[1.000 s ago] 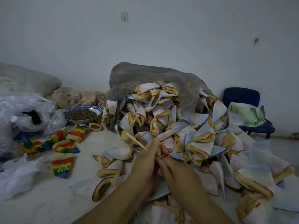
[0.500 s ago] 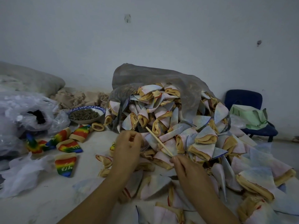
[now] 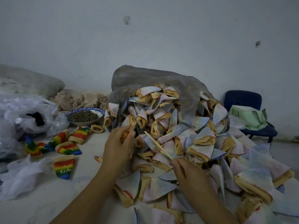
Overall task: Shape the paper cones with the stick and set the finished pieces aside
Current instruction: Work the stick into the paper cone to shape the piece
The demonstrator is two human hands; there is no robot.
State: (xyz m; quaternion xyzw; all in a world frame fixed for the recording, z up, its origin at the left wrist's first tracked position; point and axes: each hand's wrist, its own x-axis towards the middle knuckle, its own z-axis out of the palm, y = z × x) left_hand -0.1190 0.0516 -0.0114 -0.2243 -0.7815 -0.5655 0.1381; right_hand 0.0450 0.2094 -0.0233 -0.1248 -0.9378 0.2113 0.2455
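stick [image 3: 157, 145] base hidden, bowl [image 3: 85, 122] contents unclear

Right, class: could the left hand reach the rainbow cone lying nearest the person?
Probably yes: mostly bare table lies between the left hand and that rainbow cone, though its fingers already seem to hold a pale cone.

Blue-rimmed bowl [image 3: 87, 122] w/ dark bits left, green bag [image 3: 247, 118] on blue chair [image 3: 241, 98] right

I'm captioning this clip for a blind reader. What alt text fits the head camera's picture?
A person's right hand holds a thin stick while the left hand pinches a cone at the edge of a big pile of pale paper cones spilling from a grey bag. Rainbow cones and a bowl lie to the left.
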